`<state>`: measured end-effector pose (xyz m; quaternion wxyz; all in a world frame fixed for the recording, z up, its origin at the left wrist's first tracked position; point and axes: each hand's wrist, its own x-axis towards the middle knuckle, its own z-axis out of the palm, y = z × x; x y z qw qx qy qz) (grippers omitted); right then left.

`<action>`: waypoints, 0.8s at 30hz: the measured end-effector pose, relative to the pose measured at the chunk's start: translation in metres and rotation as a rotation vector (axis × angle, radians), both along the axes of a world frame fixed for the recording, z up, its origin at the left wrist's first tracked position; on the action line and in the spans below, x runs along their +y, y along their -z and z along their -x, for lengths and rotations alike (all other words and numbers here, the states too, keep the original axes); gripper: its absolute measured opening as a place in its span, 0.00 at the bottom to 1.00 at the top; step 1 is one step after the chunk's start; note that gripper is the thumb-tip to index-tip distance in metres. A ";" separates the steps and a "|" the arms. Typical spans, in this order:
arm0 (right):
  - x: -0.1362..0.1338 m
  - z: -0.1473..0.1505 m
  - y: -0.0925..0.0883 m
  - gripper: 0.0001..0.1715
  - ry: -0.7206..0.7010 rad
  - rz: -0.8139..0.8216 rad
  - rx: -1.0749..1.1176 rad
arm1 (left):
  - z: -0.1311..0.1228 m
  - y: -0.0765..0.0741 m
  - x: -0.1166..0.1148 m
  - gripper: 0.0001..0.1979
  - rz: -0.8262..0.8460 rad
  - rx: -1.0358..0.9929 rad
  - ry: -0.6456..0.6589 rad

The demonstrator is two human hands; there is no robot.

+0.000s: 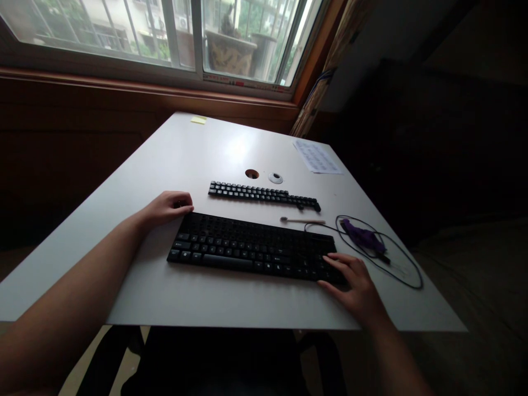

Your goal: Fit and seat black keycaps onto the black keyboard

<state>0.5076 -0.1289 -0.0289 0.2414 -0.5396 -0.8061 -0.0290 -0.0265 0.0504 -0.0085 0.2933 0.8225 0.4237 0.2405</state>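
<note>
A black keyboard (243, 261) lies along the front of the white table, with keycaps in its lower left rows and bare key sockets in the upper rows and much of the right side. My left hand (169, 208) rests at its far left corner, fingers curled in, fingertips at the edge. Across the right end, my right hand (350, 280) has its fingers over the number pad and its thumb at the front edge. Beyond the keyboard, loose black keycaps (256, 192) stand in tight rows. A small brush (303, 220) with a grey head lies between them and the keyboard.
On the right lie a looped black cable (406, 256) and a purple cloth (363, 236). A printed sheet (317, 157) is at the far right, a yellow note (198, 119) at the far left. The white tabletop (165, 297) has a round hole (252, 174) beside a white ring-shaped cover (275, 177).
</note>
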 end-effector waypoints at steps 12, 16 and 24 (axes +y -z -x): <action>-0.006 0.006 -0.005 0.27 -0.024 -0.104 0.010 | 0.002 0.002 -0.002 0.17 -0.017 0.003 -0.015; -0.007 0.010 -0.009 0.31 -0.094 -0.070 0.020 | 0.001 0.000 -0.006 0.17 -0.036 0.009 -0.024; -0.005 0.011 -0.007 0.33 -0.146 -0.049 0.010 | 0.001 0.002 -0.006 0.16 -0.048 -0.013 -0.040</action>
